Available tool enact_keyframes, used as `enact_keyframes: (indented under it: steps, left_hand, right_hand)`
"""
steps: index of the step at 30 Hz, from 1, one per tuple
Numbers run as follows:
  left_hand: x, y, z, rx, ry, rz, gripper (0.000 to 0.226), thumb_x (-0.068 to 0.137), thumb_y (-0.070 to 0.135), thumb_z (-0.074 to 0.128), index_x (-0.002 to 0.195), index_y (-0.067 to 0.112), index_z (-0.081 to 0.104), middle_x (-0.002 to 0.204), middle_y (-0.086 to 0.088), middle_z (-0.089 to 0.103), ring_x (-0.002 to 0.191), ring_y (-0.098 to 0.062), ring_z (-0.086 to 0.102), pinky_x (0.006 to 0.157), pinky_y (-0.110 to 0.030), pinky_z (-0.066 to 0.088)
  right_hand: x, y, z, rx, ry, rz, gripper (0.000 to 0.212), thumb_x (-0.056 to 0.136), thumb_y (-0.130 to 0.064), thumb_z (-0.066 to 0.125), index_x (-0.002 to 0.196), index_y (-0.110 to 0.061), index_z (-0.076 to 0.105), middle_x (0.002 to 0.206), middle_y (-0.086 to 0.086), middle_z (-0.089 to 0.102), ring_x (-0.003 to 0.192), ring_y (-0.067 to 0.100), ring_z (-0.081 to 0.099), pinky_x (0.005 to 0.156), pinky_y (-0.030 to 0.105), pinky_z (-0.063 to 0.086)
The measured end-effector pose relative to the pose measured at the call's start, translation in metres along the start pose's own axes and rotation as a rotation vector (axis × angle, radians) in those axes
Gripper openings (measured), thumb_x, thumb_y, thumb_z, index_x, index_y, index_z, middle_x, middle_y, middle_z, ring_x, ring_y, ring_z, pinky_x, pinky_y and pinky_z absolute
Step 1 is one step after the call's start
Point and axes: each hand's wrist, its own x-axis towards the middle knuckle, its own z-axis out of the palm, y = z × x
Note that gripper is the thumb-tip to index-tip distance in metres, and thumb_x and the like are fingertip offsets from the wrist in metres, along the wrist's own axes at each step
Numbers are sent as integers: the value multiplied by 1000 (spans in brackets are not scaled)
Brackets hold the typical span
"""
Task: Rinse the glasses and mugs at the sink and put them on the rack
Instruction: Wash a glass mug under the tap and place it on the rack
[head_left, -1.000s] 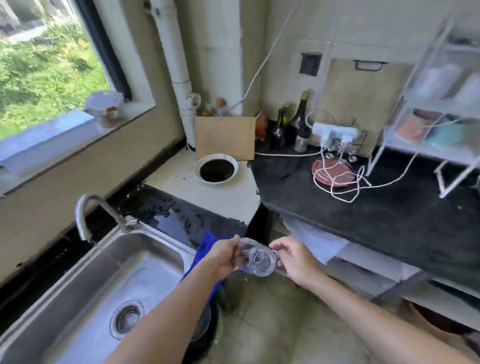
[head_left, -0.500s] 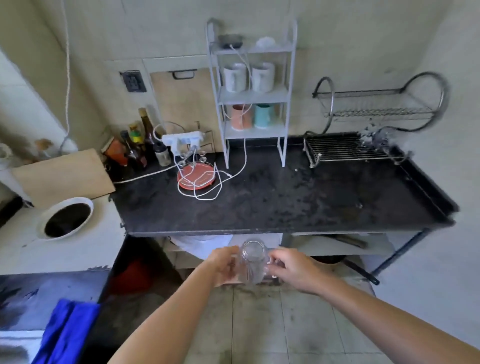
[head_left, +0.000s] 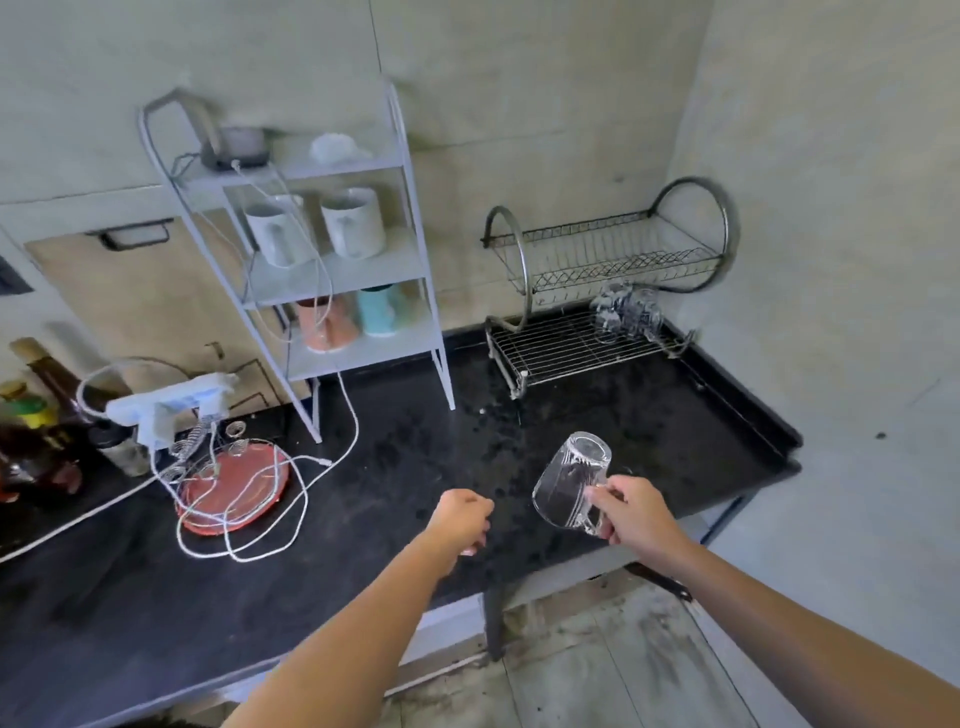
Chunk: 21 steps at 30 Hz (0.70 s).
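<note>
Gripping glass mug (head_left: 569, 480) by handle, your right hand (head_left: 639, 512) holds it tilted, base up, above black counter (head_left: 415, 441). Your left hand (head_left: 462, 519), at mug's 9 o'clock: fingers curled, nothing held. Dish rack (head_left: 587, 343) far off at 1 o'clock, glassware (head_left: 626, 312) on lower tier.

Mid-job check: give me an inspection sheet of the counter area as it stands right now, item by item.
Surface: black counter, speckled.
Job's things: clear glass mug tilted base-up above the counter; wire dish rack at back right, glassware on its lower tier.
Clutter: white shelf unit with two white mugs, a pink cup and a teal cup; red tray; bottles far left.
Grips: right grip holds the mug's handle; left grip curled, holding nothing.
Cables: power strip; white cables looped over the tray and counter, one running up the shelf unit.
Surroundings: pale wall, tiled floor, wooden board against the wall.
</note>
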Motion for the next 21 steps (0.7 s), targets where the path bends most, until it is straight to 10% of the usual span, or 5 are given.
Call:
enact_keyframes:
  steps: [6, 12, 21]
  left_hand:
    - [68, 83, 2, 110, -21, 102, 21, 93, 20, 49, 73, 15, 54, 68, -5, 51, 62, -21, 45, 56, -28, 35]
    - [119, 155, 13, 231, 94, 270, 23, 98, 34, 45, 108, 16, 54, 80, 1, 57, 68, -16, 52, 61, -28, 41]
    - [183, 224, 41, 260, 383, 508, 44, 101, 43, 29, 135, 18, 43, 117, 2, 52, 100, -13, 52, 83, -26, 36]
  right_hand:
    - [85, -12, -50, 43, 181, 98, 30, 95, -24, 57, 81, 2, 62, 54, 9, 64, 48, 19, 60, 60, 38, 55]
    - [183, -27, -85, -64, 237, 112, 30, 97, -27, 54, 86, 0, 62, 66, 12, 68, 53, 17, 66, 62, 33, 53]
    - [361, -34, -83, -227, 55, 43, 34, 100, -31, 49, 69, -16, 50, 63, 2, 62, 69, 24, 68, 67, 37, 52]
